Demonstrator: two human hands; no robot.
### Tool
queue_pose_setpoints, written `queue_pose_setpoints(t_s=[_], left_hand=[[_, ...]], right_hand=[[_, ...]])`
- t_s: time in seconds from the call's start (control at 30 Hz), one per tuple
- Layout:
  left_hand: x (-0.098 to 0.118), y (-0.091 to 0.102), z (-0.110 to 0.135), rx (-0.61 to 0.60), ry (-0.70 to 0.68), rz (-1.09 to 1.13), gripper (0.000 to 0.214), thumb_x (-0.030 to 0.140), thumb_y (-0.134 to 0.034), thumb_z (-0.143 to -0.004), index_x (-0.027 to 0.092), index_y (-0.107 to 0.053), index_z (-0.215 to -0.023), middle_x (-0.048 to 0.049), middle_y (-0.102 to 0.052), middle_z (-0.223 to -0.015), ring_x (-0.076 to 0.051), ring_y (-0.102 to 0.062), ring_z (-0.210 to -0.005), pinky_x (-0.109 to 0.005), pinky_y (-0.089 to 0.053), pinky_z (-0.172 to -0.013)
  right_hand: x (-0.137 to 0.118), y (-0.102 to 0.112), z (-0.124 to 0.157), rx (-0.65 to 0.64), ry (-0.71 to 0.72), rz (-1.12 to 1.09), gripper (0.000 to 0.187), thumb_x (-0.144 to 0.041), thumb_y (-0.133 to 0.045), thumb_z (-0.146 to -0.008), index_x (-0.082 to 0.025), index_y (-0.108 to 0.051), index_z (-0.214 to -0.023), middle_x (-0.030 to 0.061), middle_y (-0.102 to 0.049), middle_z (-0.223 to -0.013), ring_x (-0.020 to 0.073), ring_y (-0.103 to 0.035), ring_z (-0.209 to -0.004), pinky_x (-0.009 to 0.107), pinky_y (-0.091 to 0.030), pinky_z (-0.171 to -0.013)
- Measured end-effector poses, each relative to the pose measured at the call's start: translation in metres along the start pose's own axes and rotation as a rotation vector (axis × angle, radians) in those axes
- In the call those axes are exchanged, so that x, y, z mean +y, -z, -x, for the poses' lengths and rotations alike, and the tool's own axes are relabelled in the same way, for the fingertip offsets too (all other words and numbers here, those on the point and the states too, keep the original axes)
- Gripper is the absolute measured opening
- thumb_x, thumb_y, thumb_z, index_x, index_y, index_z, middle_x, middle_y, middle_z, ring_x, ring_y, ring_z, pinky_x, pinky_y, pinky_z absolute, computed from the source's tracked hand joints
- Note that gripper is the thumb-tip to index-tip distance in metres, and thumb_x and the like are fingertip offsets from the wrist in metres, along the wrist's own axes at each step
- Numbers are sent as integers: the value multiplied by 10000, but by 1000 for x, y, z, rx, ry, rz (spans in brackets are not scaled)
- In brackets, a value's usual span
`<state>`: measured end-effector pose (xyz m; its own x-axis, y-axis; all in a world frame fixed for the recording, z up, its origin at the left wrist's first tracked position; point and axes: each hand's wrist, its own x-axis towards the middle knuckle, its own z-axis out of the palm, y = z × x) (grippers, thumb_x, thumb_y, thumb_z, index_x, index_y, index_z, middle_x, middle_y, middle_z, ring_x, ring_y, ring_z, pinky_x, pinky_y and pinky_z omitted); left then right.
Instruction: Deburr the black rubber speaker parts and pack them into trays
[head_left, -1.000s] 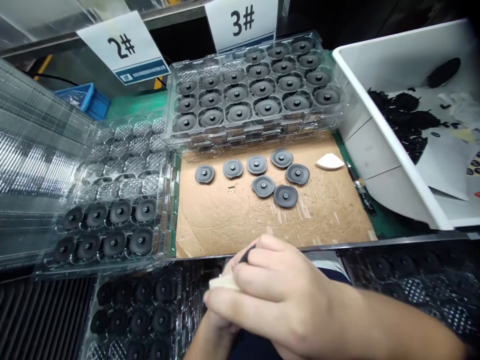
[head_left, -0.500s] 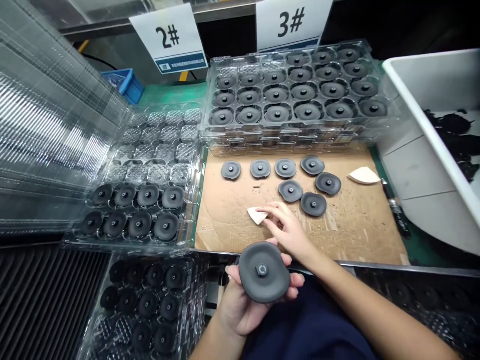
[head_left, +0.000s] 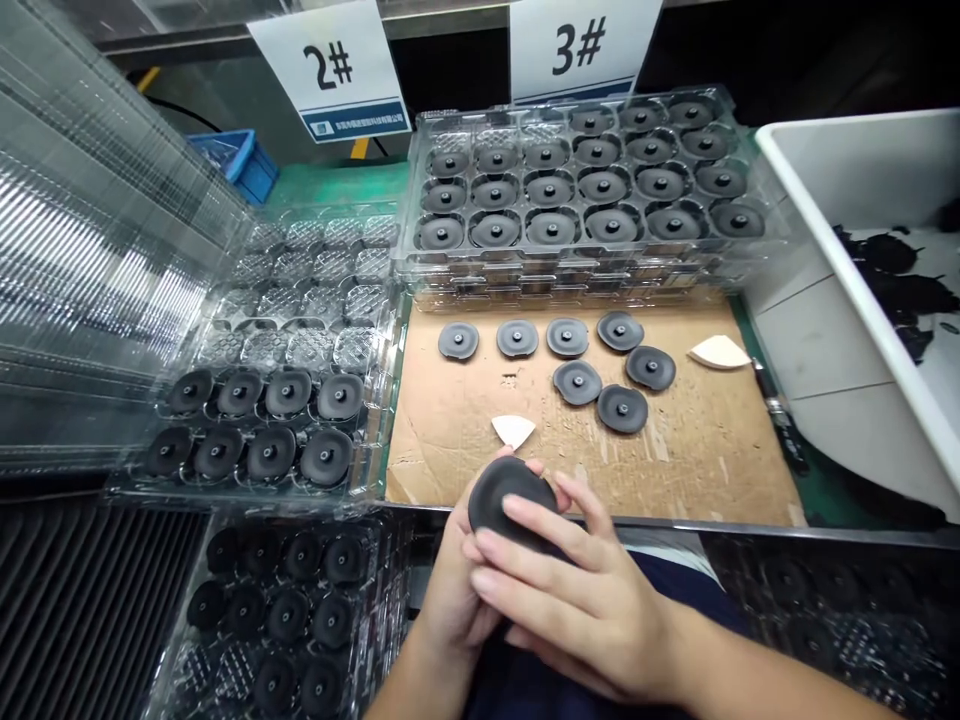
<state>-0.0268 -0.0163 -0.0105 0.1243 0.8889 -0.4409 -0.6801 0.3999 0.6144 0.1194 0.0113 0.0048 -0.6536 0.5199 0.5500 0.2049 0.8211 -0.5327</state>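
Cardboard [head_left: 450, 425] behind, left hand [head_left: 454, 580] holds disc [head_left: 492, 494] (right hand [head_left: 596, 595] across it).

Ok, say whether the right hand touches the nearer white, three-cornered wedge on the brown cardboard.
Apart. In the head view, cardboard shows between the wedge and the right hand, which lies partly over a dark grey round disc.

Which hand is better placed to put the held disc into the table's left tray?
Probably the left hand: it supports the disc and is nearer that tray than the right hand.
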Motion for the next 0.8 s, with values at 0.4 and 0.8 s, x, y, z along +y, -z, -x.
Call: queue_pose_setpoints(t_s=[0.4, 0.8], left_hand=[[-10, -10, -10, -213, -675, -753, 913, 285, -685, -766, 436, -64, -1418, -56, -540, -1243, -202, -565, -1095, -389, -465, -920], [-17, -29, -5, -259, -569, -974, 996, 287, -708, -736, 383, 10, -1420, -77, -558, -1176, -244, -549, -1090, -456, -409, -955]], right_hand=[[45, 47, 59, 468, -1144, -673, 208, -372, -609, -831, -215, -672, -951, 16, -659, -703, 133, -589, -681, 242, -470, -654], [17, 61, 45, 205, -911, -826, 166, -262, -691, -774, -185, -680, -921, 30, -681, -795, 120, -605, -705, 233, -481, -644]])
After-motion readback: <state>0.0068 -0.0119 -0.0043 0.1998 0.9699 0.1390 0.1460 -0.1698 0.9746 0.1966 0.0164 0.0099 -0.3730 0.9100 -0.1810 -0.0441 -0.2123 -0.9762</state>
